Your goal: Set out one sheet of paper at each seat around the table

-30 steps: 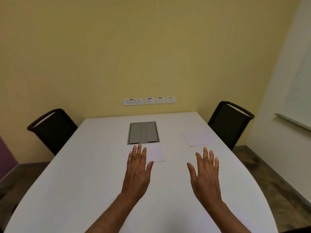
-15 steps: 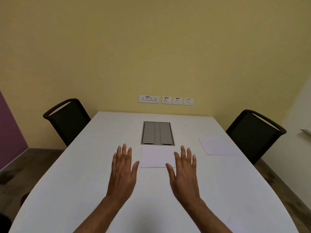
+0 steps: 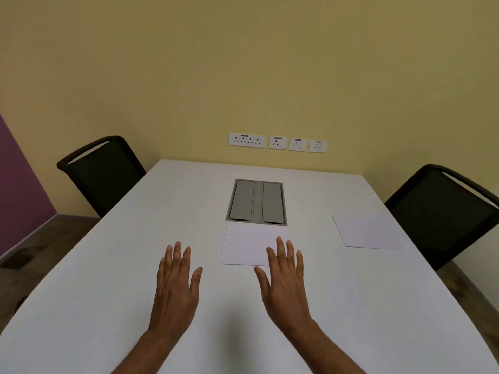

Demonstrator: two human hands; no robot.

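A white sheet of paper lies flat in the middle of the white table, just in front of the grey cable hatch. My right hand is open, palm down, its fingertips over the sheet's near right corner. My left hand is open too, palm down, left of the sheet and apart from it. A second white sheet lies near the right edge, in front of the black chair on the right. The table in front of the black chair on the left carries no sheet.
A grey two-lid cable hatch is sunk into the table's centre. White wall sockets sit on the yellow wall behind the far edge. A purple wall stands at left, with wood floor on both sides.
The view has swung left, bringing the left chair further in. Both hands now sit left of where they were, the right one over the middle sheet's corner.
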